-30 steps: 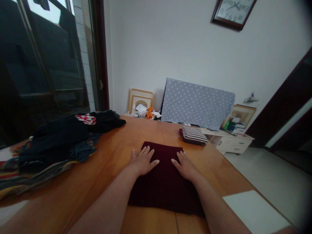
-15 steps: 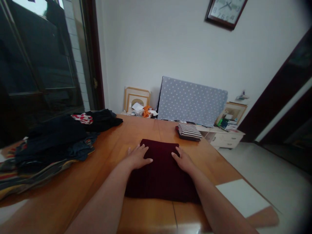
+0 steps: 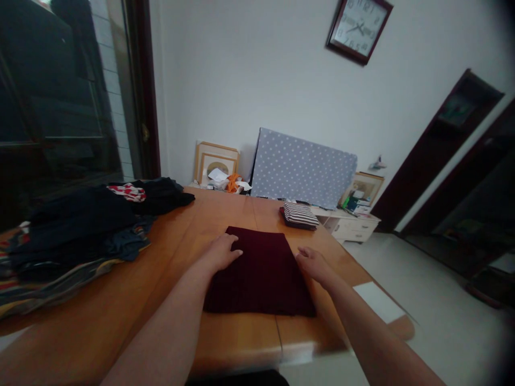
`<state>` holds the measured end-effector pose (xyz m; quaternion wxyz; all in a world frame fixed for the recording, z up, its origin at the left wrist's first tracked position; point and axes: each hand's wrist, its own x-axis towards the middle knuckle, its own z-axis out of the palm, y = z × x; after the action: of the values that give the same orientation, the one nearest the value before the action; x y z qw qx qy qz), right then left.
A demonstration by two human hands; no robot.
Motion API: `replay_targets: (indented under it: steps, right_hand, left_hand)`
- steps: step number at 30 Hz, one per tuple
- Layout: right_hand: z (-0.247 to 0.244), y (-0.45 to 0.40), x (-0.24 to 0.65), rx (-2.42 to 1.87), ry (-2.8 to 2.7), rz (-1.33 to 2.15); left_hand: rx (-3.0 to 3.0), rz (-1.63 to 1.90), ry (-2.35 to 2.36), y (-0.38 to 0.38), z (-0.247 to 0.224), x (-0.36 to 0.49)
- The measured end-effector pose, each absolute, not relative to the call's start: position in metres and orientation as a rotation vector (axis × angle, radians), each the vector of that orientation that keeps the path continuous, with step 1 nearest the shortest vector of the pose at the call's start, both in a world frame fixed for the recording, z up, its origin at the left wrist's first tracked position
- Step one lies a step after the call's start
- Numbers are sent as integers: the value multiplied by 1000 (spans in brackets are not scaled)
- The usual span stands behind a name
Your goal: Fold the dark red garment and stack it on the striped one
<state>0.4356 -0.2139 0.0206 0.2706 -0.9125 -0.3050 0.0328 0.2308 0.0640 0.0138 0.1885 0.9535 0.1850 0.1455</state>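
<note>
A dark maroon folded garment (image 3: 259,276) lies flat on the wooden table in front of me. My left hand (image 3: 222,252) rests at its upper left edge, thumb and fingers apart, the fingertips on the cloth. Beside the right edge is my right hand (image 3: 314,262), its fingers loosely bent and spread a little, with nothing visible in them. Whether its fingertips touch the cloth edge I cannot tell.
On the table's left side is a heap of dark clothes (image 3: 80,220) with a red-and-white piece on top. A small folded stack with a striped top (image 3: 301,215) sits at the far right. A white sheet (image 3: 378,301) lies near the right edge of the wooden table (image 3: 169,300).
My right hand has slid off the garment's top to the right, beside its edge. The left hand stays at the left edge. The camera view has turned a little to the right.
</note>
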Motion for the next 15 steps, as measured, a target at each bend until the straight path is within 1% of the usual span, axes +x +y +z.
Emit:
replay_targets:
  steps: [3,10,15]
  right_hand:
    - [14,-234,424,-2387,-720,187]
    - [3,-258,397,-2338,-580,392]
    - [3,-256,391,-2296,-533,357]
  left_hand:
    - [2570,441,455,61,14,232]
    - [2462,236,286,53,9,235]
    - [2473,229,213,54,8,233]
